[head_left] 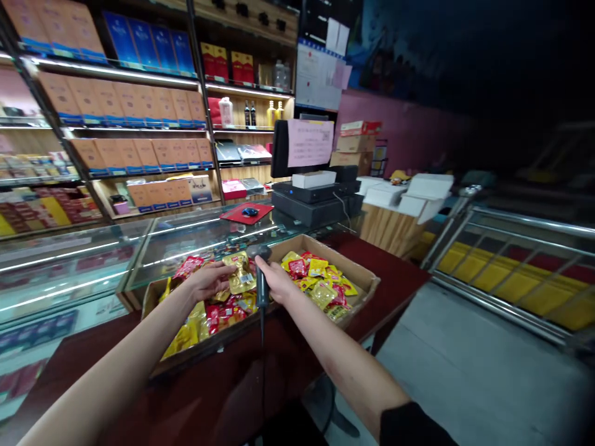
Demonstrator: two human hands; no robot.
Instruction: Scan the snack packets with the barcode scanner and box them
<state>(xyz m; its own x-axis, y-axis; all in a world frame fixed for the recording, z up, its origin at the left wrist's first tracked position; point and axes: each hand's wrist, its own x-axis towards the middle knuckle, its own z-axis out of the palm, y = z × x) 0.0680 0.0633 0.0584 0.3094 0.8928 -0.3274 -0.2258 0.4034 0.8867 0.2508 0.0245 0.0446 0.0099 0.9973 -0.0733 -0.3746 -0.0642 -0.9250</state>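
In my left hand point(210, 280) is a gold snack packet point(242, 273), its printed side with a barcode turned toward me. My right hand point(275, 280) is wrapped round a black handheld barcode scanner point(262, 286), whose head is close beside the packet and whose cable hangs down over the counter. Both hands are above a shallow cardboard box point(372, 286). Inside it lie many red, yellow and gold packets, with a loose group of yellow and red packets point(320, 275) on the right and red packets point(223, 317) on the left.
The box rests on a dark red table point(395, 263). Behind it are a glass display counter point(186, 238), a mouse point(250, 212) on a red pad, and a monitor point(281, 148) above a black cash drawer point(297, 210). A metal railing point(511, 223) stands to the right.
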